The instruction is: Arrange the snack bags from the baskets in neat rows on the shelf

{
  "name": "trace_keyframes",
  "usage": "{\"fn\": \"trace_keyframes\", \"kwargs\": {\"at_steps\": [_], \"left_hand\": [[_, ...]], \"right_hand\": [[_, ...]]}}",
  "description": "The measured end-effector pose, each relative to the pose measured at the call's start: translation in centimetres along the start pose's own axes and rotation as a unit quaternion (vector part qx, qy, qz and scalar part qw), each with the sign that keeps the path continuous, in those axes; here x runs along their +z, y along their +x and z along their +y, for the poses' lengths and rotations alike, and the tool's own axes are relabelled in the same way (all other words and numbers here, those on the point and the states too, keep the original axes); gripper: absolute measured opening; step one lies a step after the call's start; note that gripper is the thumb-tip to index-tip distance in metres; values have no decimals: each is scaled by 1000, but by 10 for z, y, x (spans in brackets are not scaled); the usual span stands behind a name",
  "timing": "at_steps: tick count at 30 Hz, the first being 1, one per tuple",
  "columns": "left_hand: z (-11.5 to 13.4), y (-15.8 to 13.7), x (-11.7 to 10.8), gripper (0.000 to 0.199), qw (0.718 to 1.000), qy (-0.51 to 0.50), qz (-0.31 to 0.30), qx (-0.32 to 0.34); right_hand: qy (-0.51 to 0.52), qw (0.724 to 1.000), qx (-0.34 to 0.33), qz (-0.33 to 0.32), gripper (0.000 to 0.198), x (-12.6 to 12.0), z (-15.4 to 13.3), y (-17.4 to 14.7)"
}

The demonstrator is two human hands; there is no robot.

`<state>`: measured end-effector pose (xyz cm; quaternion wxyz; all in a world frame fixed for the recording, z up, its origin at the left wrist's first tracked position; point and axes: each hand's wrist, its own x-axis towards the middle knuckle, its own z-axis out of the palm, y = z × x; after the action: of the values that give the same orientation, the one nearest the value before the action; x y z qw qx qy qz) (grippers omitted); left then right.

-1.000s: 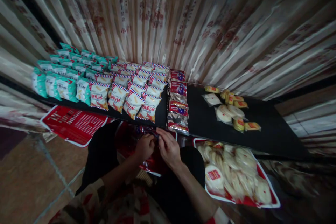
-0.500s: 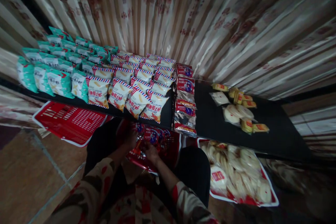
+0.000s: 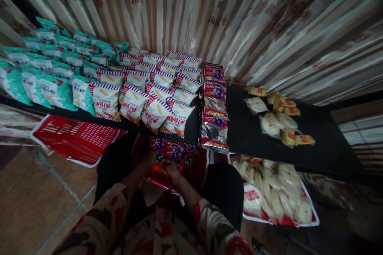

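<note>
Between my knees is a red basket (image 3: 202, 167) holding several dark red foil packets (image 3: 173, 150) with blue pictures. My left hand (image 3: 149, 160) reaches into its left side, beside the packets, with its fingers lost in shadow. My right hand (image 3: 171, 168) is just to the right, low over the basket, fingers curled inward. What those fingers hold is too dark to make out. Some orange-red wrapping (image 3: 157, 168) shows between the two hands. On the black table ahead, matching red packets (image 3: 214, 89) lie overlapped in a column.
Rows of teal snack bags (image 3: 56, 91) and white-and-red snack bags (image 3: 106, 101) fill the table's left. Round white wrapped cakes (image 3: 271, 123) and small yellow packs (image 3: 289, 137) lie right. Below are a red basket (image 3: 80, 139) and one full of wrapped cakes (image 3: 275, 195). A curtain (image 3: 185, 16) hangs behind.
The view has shifted slightly. Both hands stay in the basket between my knees; shiny silver and orange wrapping between them shows less now. The goods on the table are unchanged.
</note>
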<state>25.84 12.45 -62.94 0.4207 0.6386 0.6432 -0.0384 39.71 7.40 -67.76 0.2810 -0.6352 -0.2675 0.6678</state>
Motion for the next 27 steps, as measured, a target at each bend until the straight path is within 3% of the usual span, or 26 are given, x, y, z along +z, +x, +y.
{"fn": "trace_keyframes", "kwargs": {"at_steps": [5,10,13,15,18,23,25,27], "left_hand": [[8,-10,-11,20,1000,22,-7,15],[20,-31,-25,17,997,-2,9,80],[29,-48,-33,15,991,-24,32,127],[34,-59,-36,14,987,-33,65,144],[40,-76,-36,15,973,-71,154,156],[50,-101,-25,41,911,-171,360,109],[56,-110,-20,52,892,-229,381,87],[63,-120,-15,51,887,-296,349,69]], "right_hand": [[22,1000,-8,-12,29,-4,-10,-10],[38,998,-50,-21,43,-8,-25,-31],[-25,989,-145,-26,41,-16,-35,-50],[-107,962,-253,4,31,-23,-42,-65],[-222,894,-387,46,28,-37,-52,-89],[-326,784,-520,93,39,-55,-63,-129],[-347,752,-550,103,43,-60,-64,-143],[-366,727,-570,113,44,-64,-65,-153]]}}
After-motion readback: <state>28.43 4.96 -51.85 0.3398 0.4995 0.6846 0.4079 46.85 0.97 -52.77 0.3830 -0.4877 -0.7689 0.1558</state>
